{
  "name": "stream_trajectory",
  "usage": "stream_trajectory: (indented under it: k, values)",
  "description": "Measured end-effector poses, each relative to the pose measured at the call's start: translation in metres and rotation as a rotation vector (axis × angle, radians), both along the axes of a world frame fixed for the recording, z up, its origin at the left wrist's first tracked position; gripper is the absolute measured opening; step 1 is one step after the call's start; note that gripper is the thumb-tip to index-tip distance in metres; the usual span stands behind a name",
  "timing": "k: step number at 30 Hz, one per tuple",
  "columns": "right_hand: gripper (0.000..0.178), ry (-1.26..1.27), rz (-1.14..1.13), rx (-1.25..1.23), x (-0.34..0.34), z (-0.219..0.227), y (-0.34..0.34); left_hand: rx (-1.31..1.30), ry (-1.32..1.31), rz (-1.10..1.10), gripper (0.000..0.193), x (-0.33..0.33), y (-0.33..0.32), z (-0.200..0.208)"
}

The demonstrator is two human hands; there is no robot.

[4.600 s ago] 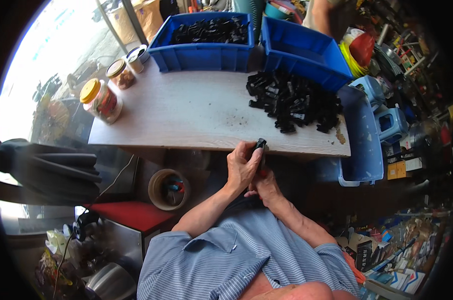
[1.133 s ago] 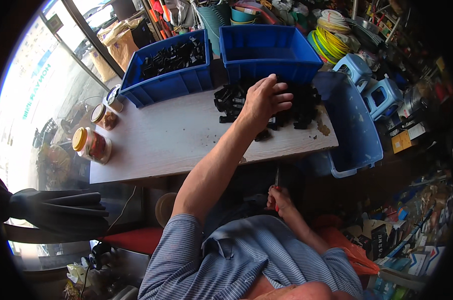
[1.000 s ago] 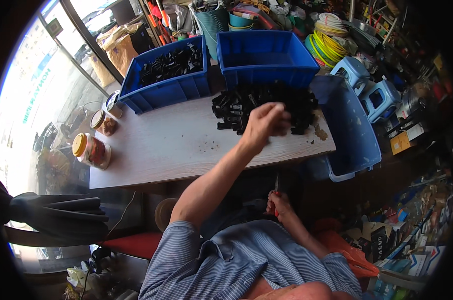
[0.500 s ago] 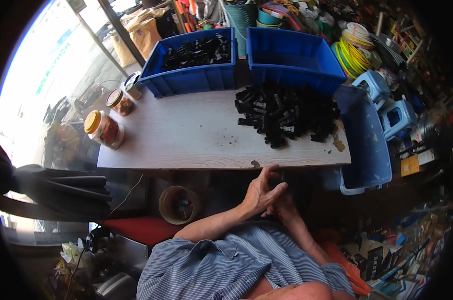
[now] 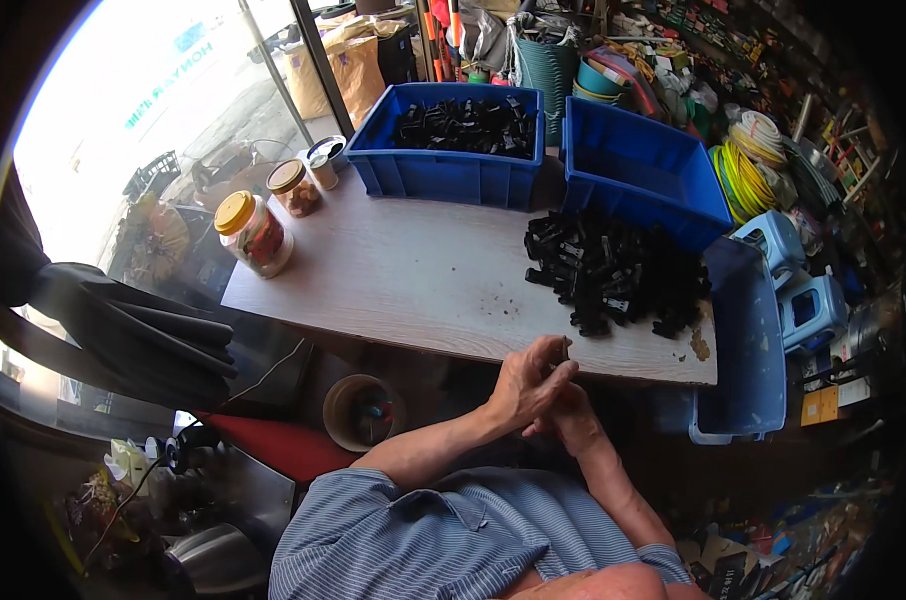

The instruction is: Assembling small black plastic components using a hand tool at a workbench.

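My left hand (image 5: 523,388) and my right hand (image 5: 576,424) meet in front of the table's near edge. The left fingers are curled, with the thumb bent toward the right hand. A small dark edge shows at the left fingertips, too small to name. Curled inward as well, my right fingers are partly hidden behind the left hand. Beyond the hands, on the right of the table (image 5: 393,265), lies a heap of black plastic clip-like pieces (image 5: 613,270). More such pieces fill part of the left blue crate (image 5: 453,182); the right blue crate (image 5: 643,205) shows its bare inside.
Several jars, one a yellow-lidded jar (image 5: 255,235), line the table's left edge. A larger blue tub (image 5: 738,360) stands right of the table, beside light blue stools (image 5: 811,310). A round bin (image 5: 363,412) sits below the front edge. Yellow hose (image 5: 738,185) lies coiled behind.
The view has turned, so the table and crates sit lower and further right in the picture, with the table tilted. My hands stay together, and a small dark edge now shows at the left fingertips.
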State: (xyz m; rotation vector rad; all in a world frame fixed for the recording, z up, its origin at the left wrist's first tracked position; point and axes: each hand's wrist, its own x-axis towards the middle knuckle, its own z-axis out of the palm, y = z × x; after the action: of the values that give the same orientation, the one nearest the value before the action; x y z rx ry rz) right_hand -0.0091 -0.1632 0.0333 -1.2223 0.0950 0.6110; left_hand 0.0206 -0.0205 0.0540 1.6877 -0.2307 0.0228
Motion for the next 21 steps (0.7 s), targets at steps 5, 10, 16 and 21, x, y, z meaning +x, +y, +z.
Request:
stream_trajectory:
  k: [5,10,16,21]
  values:
    - [0.007,-0.047,0.043,0.006,0.031,0.038,0.024,0.039,-0.261,0.096,0.031,0.039,0.043,0.042]
    - [0.009,-0.129,0.021,0.066,0.074,0.045,0.037,0.418,-0.834,0.471,0.04,0.121,0.091,0.082]
    - [0.01,-0.146,0.013,0.104,0.115,0.038,0.065,0.828,-0.752,0.509,0.069,0.221,0.108,0.105]
    - [0.013,-0.099,0.05,0.164,0.142,0.035,0.085,0.996,-0.655,0.28,0.081,0.286,0.11,0.11]
